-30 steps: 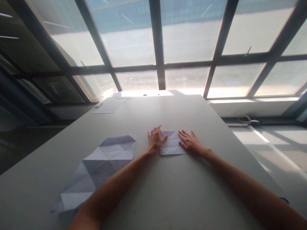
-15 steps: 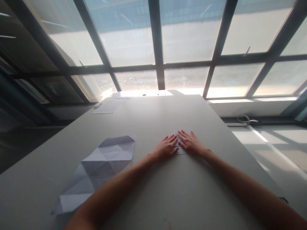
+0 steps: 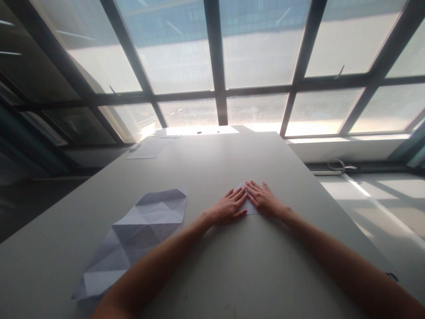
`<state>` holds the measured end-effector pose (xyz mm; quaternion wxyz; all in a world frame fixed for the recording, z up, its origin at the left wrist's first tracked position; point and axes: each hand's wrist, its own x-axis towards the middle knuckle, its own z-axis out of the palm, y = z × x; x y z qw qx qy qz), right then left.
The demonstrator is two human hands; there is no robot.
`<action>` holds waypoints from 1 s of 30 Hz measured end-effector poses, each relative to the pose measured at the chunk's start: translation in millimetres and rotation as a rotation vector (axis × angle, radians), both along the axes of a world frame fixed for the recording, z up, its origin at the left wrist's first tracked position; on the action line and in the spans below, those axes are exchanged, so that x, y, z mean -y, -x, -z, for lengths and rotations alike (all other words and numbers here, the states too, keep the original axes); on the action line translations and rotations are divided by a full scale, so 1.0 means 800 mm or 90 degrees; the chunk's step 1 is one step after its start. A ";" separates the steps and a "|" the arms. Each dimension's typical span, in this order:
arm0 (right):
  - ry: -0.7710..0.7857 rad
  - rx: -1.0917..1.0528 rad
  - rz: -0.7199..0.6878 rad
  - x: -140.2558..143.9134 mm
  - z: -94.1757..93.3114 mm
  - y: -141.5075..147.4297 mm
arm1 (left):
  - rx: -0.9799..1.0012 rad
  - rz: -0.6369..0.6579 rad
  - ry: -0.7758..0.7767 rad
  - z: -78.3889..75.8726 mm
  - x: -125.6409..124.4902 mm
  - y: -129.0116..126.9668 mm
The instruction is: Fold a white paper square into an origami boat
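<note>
My L hand (image 3: 228, 207): flat, palm down, fingers spread, lying on the small folded paper (image 3: 248, 207) and covering its left part.
My R hand (image 3: 264, 200): also flat and spread, pressing the paper's right part; fingertips of both hands nearly meet over the middle.
Folded paper, place: on the table (image 3: 232, 266), right of centre, approx. midway between near and far edge. Only a pale sliver shows between my hands.
Handling, my guess: very light, thin, soft; creases easily and tears if yanked. Likely slides on the smooth tabletop unless pinned, so flat-palm pressure suits it. To lift, I'd pinch a free corner or folded edge w/ thumb and forefinger, not the middle.
Creased sheet (image 3: 133, 239): bigger sheet w/ triangle fold lines, opened out toward the table's near left corner, well apart from my hands.
Far left corner: 1 or 2 more flat sheets (image 3: 146, 150); too small to tell more.
Sill right of table: scissors-like thing (image 3: 341, 166), unclear.
</note>
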<state>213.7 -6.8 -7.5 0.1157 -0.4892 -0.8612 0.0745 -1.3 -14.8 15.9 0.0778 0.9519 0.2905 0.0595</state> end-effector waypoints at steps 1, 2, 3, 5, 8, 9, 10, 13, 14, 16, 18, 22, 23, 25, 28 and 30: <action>0.002 -0.004 0.001 0.000 0.000 0.000 | 0.004 0.011 0.002 -0.002 0.001 0.000; 0.002 -0.009 0.005 -0.001 0.001 0.000 | 0.010 0.020 0.002 -0.004 0.002 0.001; 0.001 -0.014 0.011 -0.002 0.002 0.000 | 0.017 0.028 0.002 -0.006 0.002 0.001; -0.011 -0.028 0.025 -0.003 0.003 0.000 | 0.036 0.038 0.003 -0.006 0.001 0.000; -0.045 -0.052 0.040 -0.003 0.002 0.000 | 0.095 0.031 0.047 -0.003 -0.005 -0.001; -0.057 -0.060 0.043 -0.002 0.001 0.000 | 0.125 0.013 0.082 0.000 -0.008 -0.001; -0.067 -0.066 0.044 -0.001 -0.001 0.000 | 0.163 -0.018 0.120 0.002 -0.012 -0.001; -0.093 -0.079 0.043 0.002 -0.007 0.001 | 0.283 -0.132 0.167 0.010 -0.023 0.000; -0.100 -0.079 0.043 0.003 -0.010 0.001 | 0.309 -0.151 0.148 0.013 -0.026 0.001; -0.097 -0.073 0.040 0.005 -0.014 0.002 | 0.303 -0.151 0.085 0.018 -0.030 0.002; -0.073 -0.065 0.028 0.007 -0.016 0.002 | 0.227 -0.144 0.031 0.021 -0.032 0.002; -0.040 -0.085 0.022 0.010 -0.015 0.004 | 0.057 -0.135 -0.008 0.022 -0.030 0.003; -0.040 -0.097 0.019 0.011 -0.014 0.004 | 0.037 -0.132 -0.011 0.022 -0.029 0.003; -0.038 -0.118 -0.003 0.012 -0.014 0.005 | 0.017 -0.128 -0.012 0.020 -0.028 0.004; -0.037 -0.134 -0.035 0.012 -0.013 0.005 | 0.010 -0.127 -0.005 0.018 -0.028 0.005; -0.038 -0.139 -0.035 0.011 -0.013 0.005 | 0.017 -0.125 0.015 0.018 -0.031 0.004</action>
